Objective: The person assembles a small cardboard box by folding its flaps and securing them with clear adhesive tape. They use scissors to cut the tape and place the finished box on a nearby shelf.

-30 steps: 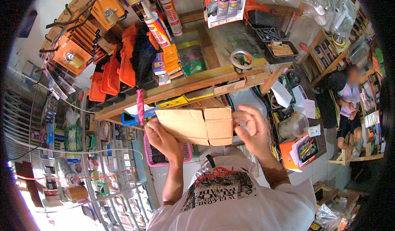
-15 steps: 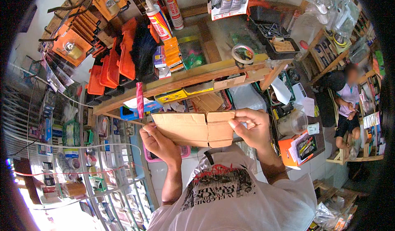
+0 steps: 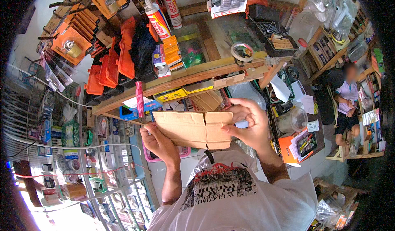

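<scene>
The folded cardboard (image 3: pixel 181 128) is held up in front of the person's chest, on the near side of the wooden rail (image 3: pixel 205 78), its plain face unprinted and a dark seam running across it nearer the right end. The left hand (image 3: pixel 161 143) pinches its left edge, thumb on the face. The right hand (image 3: pixel 256 129) has spread wider than half a second ago, when it pinched the right edge; now its thumb lies on the face, and I cannot tell whether the fingers press behind. I judge that the left hand now bears more of the hold. Nearer, the white shirt (image 3: pixel 267 202) carries large dark and red lettering, upside down. Beyond the rail, to the left, a sealant tube (image 3: pixel 158 24) has bold coloured print; farther off hangs a printed blister pack (image 3: pixel 228 12). Under the rail, a yellow box (image 3: pixel 170 95) shows dark graphics.
</scene>
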A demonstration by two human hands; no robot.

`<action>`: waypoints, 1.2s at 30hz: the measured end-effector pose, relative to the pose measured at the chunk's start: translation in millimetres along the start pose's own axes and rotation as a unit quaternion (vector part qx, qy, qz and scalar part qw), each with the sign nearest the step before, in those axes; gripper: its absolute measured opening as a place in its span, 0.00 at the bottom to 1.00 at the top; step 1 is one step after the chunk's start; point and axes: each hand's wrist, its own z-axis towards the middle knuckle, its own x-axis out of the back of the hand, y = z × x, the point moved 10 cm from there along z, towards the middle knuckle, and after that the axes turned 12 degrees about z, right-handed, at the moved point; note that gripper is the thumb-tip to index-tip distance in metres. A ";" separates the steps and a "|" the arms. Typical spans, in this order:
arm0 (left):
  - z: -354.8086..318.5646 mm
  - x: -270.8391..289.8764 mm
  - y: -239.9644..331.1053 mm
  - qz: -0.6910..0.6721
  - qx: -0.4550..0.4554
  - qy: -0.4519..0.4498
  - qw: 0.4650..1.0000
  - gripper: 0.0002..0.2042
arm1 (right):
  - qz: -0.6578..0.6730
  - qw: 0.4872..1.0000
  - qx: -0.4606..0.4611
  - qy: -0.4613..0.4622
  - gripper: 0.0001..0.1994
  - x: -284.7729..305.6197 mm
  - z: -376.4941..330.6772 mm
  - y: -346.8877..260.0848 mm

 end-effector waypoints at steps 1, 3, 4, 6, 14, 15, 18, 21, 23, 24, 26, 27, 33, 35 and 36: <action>0.0 0.7 0.1 -0.004 0.002 0.005 1.000 0.18 | 0.003 0.998 0.059 0.019 0.21 4.1 -6.2 -5.0; -0.8 3.2 0.4 -0.011 0.007 0.017 1.000 0.18 | -0.124 0.973 0.193 -0.019 0.22 -4.0 -8.5 -31.5; -0.8 4.4 -1.5 -0.018 0.009 0.018 1.000 0.18 | -0.186 0.947 0.258 -0.039 0.22 -11.5 -12.9 -42.6; -0.5 5.9 -5.4 -0.033 0.011 0.018 0.999 0.18 | -0.228 0.945 0.228 -0.056 0.22 -18.4 -10.6 -41.9; -3.8 12.1 3.4 -0.035 -0.007 0.039 0.999 0.17 | -0.265 0.940 0.217 0.007 0.13 -18.7 -8.6 -27.8; -3.5 13.3 4.6 -0.034 -0.012 0.042 0.998 0.17 | -0.279 0.934 0.224 0.012 0.13 -21.1 -7.9 -29.2; -1.5 15.4 -19.9 0.007 -0.012 0.067 0.998 0.15 | -0.317 0.921 0.226 0.026 0.13 -27.3 -7.0 -27.0; 3.4 8.4 -27.6 0.087 -0.062 0.088 0.990 0.14 | -0.323 0.923 0.204 0.042 0.13 -25.3 -17.6 -1.9; 3.0 2.3 -41.9 0.094 -0.031 0.091 0.991 0.16 | -0.326 0.920 0.214 0.038 0.12 -29.9 -18.4 5.3; 1.4 -0.6 -46.5 0.098 -0.015 0.091 0.991 0.16 | -0.327 0.919 0.218 0.036 0.11 -30.7 -19.1 9.8; -1.2 -5.1 -46.9 0.063 -0.007 0.084 0.994 0.16 | -0.306 0.928 0.211 0.025 0.10 -28.8 -16.2 22.7; -2.4 -7.0 -52.8 0.060 0.001 0.079 0.995 0.16 | -0.286 0.939 0.189 0.027 0.09 -27.8 -15.9 30.5; -4.6 -10.3 -63.6 0.090 0.019 0.062 0.994 0.17 | -0.151 0.985 -0.034 0.081 0.04 6.2 -23.3 102.6; -3.1 -5.6 -75.2 0.133 0.019 0.063 0.989 0.16 | -0.005 0.991 -0.084 0.106 0.05 24.7 -21.2 128.5; -2.0 -1.8 -85.7 0.140 0.025 0.065 0.988 0.15 | 0.083 0.988 -0.074 0.109 0.06 31.9 -14.4 128.3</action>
